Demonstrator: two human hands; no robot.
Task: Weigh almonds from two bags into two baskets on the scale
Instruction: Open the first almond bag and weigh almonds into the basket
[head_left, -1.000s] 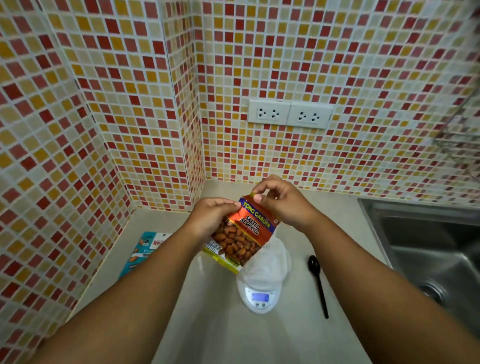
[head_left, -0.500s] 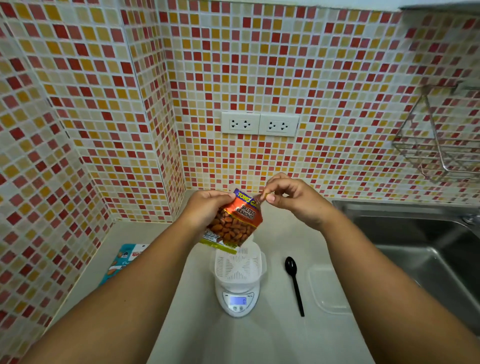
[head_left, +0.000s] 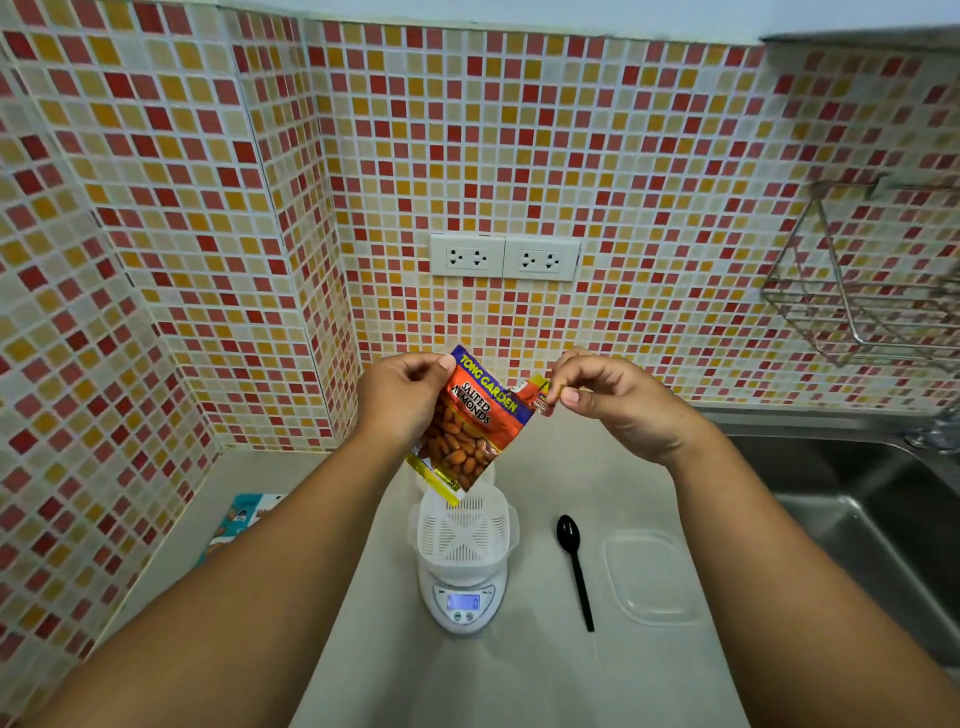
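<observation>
An orange bag of salted almonds is held tilted in the air above the bench, just above the far rim of the white basket. Its left top corner is gripped by the left hand, thumb in front and fingers behind. A torn strip at the bag's top right corner is pinched between the thumb and curled fingers of the right hand; whether the strip is fully separated from the bag cannot be told.

The slotted basket is seated on the white digital scale, whose lit display faces 6 o'clock; the reading is too small to make out. At 3 o'clock of the scale, a black plastic spoon is laid on the bench, bowl toward 12 o'clock, and a clear plastic lid lies flat just beyond it at 3 o'clock. At 9 o'clock of the scale, near the tiled wall, a blue packet is partly hidden by the left forearm. A steel sink is set at the far 3 o'clock side, with a wire rack on the wall above it. A double socket is mounted at 12 o'clock.
</observation>
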